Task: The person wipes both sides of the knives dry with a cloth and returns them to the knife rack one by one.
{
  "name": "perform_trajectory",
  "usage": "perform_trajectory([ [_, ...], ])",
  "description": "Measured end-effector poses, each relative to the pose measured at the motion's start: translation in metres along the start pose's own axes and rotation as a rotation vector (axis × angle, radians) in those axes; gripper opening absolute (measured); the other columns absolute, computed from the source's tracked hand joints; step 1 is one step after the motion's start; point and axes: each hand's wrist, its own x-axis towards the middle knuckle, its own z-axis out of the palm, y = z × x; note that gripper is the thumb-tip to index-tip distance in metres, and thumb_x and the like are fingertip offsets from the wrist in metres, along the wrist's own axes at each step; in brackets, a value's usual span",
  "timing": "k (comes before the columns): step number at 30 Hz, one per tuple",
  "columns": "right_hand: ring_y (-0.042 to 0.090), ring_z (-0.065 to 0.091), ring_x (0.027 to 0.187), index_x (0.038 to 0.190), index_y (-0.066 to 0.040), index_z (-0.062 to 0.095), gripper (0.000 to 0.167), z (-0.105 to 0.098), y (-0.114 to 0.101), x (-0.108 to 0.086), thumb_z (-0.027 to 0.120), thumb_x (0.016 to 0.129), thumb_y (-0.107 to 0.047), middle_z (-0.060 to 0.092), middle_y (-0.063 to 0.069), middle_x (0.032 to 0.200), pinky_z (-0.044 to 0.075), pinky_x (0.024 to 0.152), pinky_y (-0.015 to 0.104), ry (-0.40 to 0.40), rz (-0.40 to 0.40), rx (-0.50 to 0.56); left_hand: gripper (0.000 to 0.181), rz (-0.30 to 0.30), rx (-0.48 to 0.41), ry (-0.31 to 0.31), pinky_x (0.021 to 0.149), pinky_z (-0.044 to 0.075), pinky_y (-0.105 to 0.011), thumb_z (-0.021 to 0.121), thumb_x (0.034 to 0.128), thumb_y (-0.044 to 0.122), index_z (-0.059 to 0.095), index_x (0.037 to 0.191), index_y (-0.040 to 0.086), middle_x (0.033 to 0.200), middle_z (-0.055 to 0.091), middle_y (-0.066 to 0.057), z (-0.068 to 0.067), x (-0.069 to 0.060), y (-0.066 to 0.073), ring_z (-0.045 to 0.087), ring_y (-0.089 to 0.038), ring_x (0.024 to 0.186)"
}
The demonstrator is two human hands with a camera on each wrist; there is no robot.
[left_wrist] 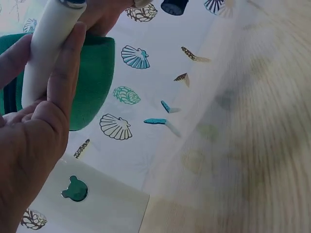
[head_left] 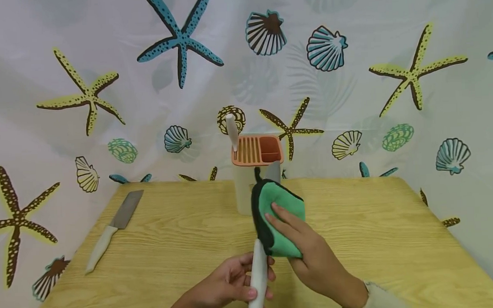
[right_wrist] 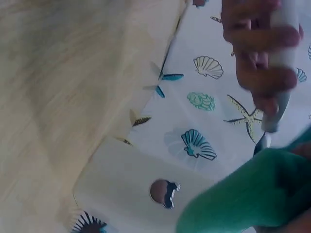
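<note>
My left hand [head_left: 231,281] grips the white handle of a kitchen knife [head_left: 258,282], its blade pointing away from me. A green cloth [head_left: 279,207] with black edging covers most of the blade, and only the tip shows beyond it. With my right hand [head_left: 304,243] I hold the cloth against the blade, fingers lying across its upper face. In the left wrist view the fingers wrap the handle [left_wrist: 51,53] in front of the cloth. The right wrist view shows a short piece of bare blade [right_wrist: 262,142] between handle and cloth.
A cream knife block [head_left: 243,195] with an orange slotted top stands at the table's back, a white-handled utensil [head_left: 232,131] in it. On the left of the wooden table [head_left: 171,231] lies a cleaver-shaped knife [head_left: 115,228]. A sea-patterned curtain [head_left: 227,81] surrounds the table.
</note>
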Motion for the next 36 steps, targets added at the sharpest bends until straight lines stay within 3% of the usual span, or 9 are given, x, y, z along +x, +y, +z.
perform_trajectory([
  [3, 0.02, 0.039, 0.148, 0.15, -0.027, 0.046, 0.08, 0.001, -0.002, -0.003, 0.057, 0.083, 0.015, 0.04, -0.001, 0.16, 0.037, 0.117, 0.027, -0.157, 0.017, 0.019, 0.051, -0.012, 0.04, 0.049, 0.091, 0.057, -0.025, 0.054, 0.1, 0.001, 0.033, 0.147, -0.001, 0.126, 0.062, 0.001, -0.001, 0.003, 0.0, 0.069, -0.011, 0.111],
  [7, 0.021, 0.039, 0.148, 0.15, -0.029, 0.045, 0.078, 0.0, -0.005, -0.007, 0.058, 0.085, 0.012, 0.039, -0.002, 0.16, 0.043, 0.115, 0.04, -0.25, 0.032, 0.049, 0.059, -0.059, 0.082, 0.103, 0.09, 0.058, -0.026, 0.057, 0.0989, 0.002, 0.029, 0.15, -0.002, 0.123, 0.064, 0.002, -0.001, 0.003, 0.0, 0.069, -0.011, 0.109],
  [10, 0.02, 0.04, 0.148, 0.15, -0.031, 0.045, 0.084, -0.001, -0.008, -0.007, 0.057, 0.08, 0.014, 0.039, -0.003, 0.16, 0.046, 0.112, 0.043, -0.242, 0.027, 0.004, 0.059, -0.07, 0.117, 0.102, 0.091, 0.057, -0.026, 0.058, 0.0979, 0.002, 0.031, 0.15, -0.001, 0.122, 0.063, 0.002, 0.0, 0.003, 0.001, 0.069, -0.011, 0.108],
  [14, 0.019, 0.04, 0.147, 0.149, -0.03, 0.047, 0.089, -0.006, -0.01, -0.004, 0.055, 0.073, 0.016, 0.04, -0.004, 0.16, 0.049, 0.109, 0.043, -0.191, 0.009, -0.057, 0.054, -0.046, 0.147, 0.051, 0.092, 0.057, -0.027, 0.058, 0.0985, 0.002, 0.033, 0.147, 0.0, 0.121, 0.06, 0.002, 0.003, 0.003, 0.002, 0.068, -0.01, 0.108],
  [19, 0.017, 0.039, 0.148, 0.148, -0.027, 0.049, 0.084, -0.014, -0.007, 0.003, 0.054, 0.076, 0.017, 0.041, -0.002, 0.159, 0.046, 0.112, 0.036, -0.142, -0.004, -0.075, 0.051, -0.037, 0.134, -0.013, 0.094, 0.055, -0.027, 0.056, 0.1, 0.002, 0.031, 0.145, -0.003, 0.125, 0.056, 0.003, 0.007, 0.003, 0.002, 0.067, -0.01, 0.11],
  [21, 0.016, 0.038, 0.148, 0.148, -0.028, 0.048, 0.084, -0.017, -0.005, 0.005, 0.054, 0.077, 0.017, 0.04, -0.002, 0.16, 0.046, 0.112, 0.037, -0.142, 0.007, -0.078, 0.051, -0.051, 0.126, -0.011, 0.094, 0.055, -0.026, 0.056, 0.1001, 0.003, 0.031, 0.144, -0.003, 0.125, 0.055, 0.003, 0.009, 0.003, 0.0, 0.067, -0.01, 0.11],
  [28, 0.025, 0.035, 0.15, 0.151, -0.027, 0.045, 0.08, -0.03, 0.007, 0.025, 0.05, 0.083, 0.015, 0.034, 0.0, 0.163, 0.043, 0.111, 0.053, -0.137, 0.073, -0.066, 0.055, -0.201, 0.116, 0.037, 0.102, 0.052, -0.028, 0.058, 0.101, 0.01, 0.03, 0.148, 0.004, 0.125, 0.055, 0.005, 0.018, 0.003, 0.003, 0.065, -0.007, 0.112],
  [33, 0.026, 0.03, 0.152, 0.152, -0.025, 0.042, 0.072, -0.042, 0.012, 0.047, 0.047, 0.091, 0.011, 0.03, 0.001, 0.165, 0.039, 0.115, 0.052, -0.106, 0.094, -0.039, 0.051, -0.182, 0.046, 0.028, 0.101, 0.052, -0.027, 0.056, 0.1017, 0.008, 0.033, 0.148, 0.007, 0.125, 0.056, 0.004, 0.024, 0.001, 0.004, 0.065, -0.007, 0.111],
  [36, 0.027, 0.028, 0.153, 0.153, -0.025, 0.04, 0.07, -0.043, 0.012, 0.05, 0.047, 0.093, 0.01, 0.028, 0.0, 0.166, 0.036, 0.117, 0.053, -0.084, 0.107, -0.034, 0.049, -0.159, 0.045, 0.016, 0.1, 0.053, -0.026, 0.054, 0.1029, 0.01, 0.034, 0.147, 0.005, 0.125, 0.057, 0.003, 0.026, 0.001, 0.005, 0.065, -0.008, 0.111],
])
